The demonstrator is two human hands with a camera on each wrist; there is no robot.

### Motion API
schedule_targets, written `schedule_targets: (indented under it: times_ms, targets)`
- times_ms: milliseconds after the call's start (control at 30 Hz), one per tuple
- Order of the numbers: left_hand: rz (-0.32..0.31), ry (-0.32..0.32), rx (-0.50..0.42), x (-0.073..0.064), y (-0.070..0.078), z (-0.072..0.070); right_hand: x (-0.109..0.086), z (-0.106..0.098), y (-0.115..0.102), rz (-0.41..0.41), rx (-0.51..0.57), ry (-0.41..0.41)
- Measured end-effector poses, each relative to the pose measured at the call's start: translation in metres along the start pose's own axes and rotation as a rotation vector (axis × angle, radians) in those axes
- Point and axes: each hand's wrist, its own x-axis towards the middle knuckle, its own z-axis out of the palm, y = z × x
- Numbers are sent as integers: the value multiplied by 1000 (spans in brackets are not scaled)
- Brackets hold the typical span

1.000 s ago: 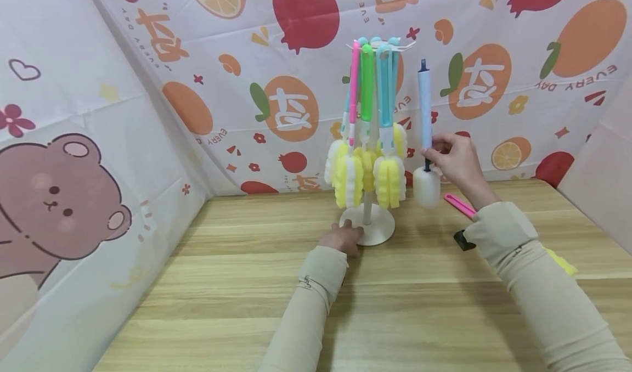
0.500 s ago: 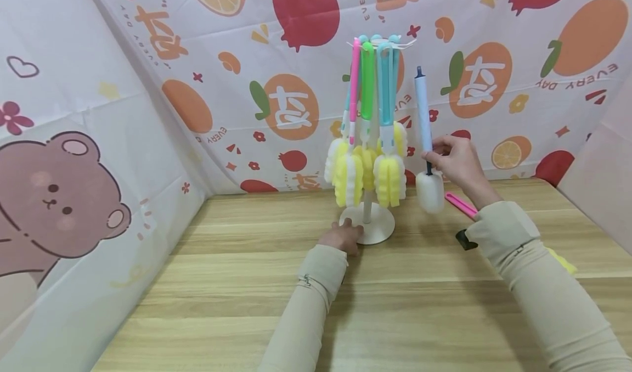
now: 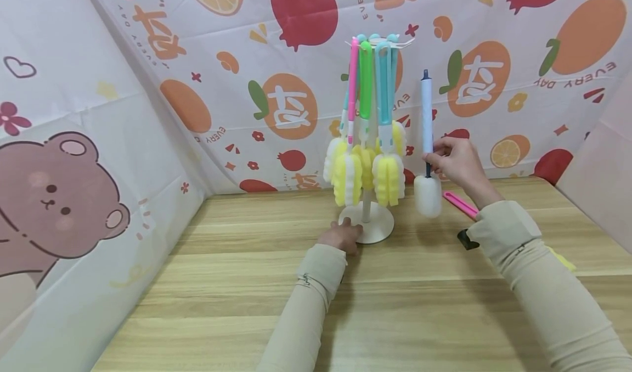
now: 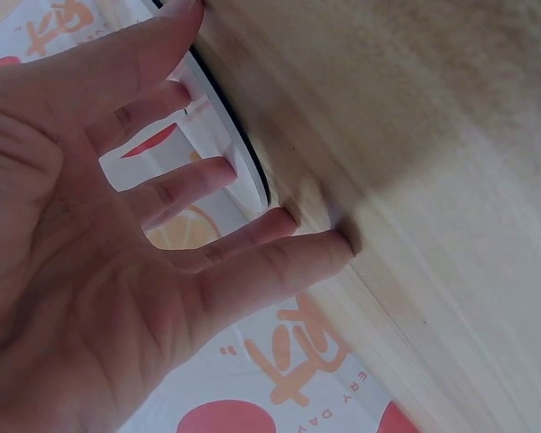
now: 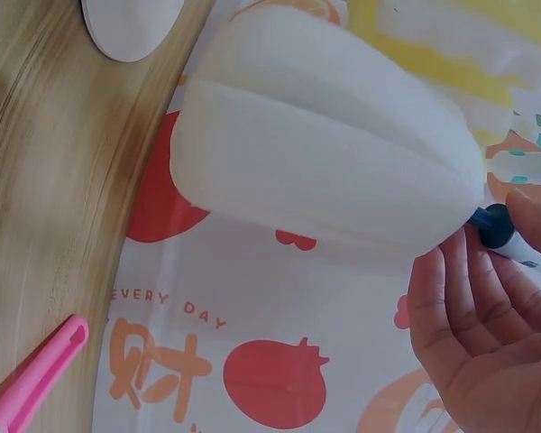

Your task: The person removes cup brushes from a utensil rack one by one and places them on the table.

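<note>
My right hand (image 3: 456, 161) pinches a bottle brush (image 3: 427, 114) low on its light blue handle, just above the white sponge head (image 5: 325, 135). The brush hangs upright over the table, right of a white rack (image 3: 377, 235). On that rack hang several sponge brushes with yellow and white heads, among them one with a pink handle (image 3: 353, 81), one with a green handle (image 3: 365, 81) and one with a light blue handle (image 3: 384, 86). My left hand (image 3: 342, 236) rests at the left of the rack's round base, its fingers spread on the base rim and the table (image 4: 451, 225).
Partly behind my right forearm lie a pink-handled brush (image 3: 460, 204), a small black object (image 3: 466, 240) and a bit of yellow sponge (image 3: 562, 259). A fruit-printed cloth (image 3: 227, 158) hangs behind the table; a bear-printed cloth (image 3: 64, 196) hangs on the left.
The bottle brush in my right hand has sunk slightly; it tilted to the left, then came back upright. My left hand has stayed at the rack's base.
</note>
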Motion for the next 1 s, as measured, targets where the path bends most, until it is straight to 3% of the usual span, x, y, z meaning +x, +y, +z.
schedule_targets:
  times_ms: [1000]
  targets:
    - [11, 16, 0, -3, 0, -1, -2, 2, 12, 72, 3, -103]
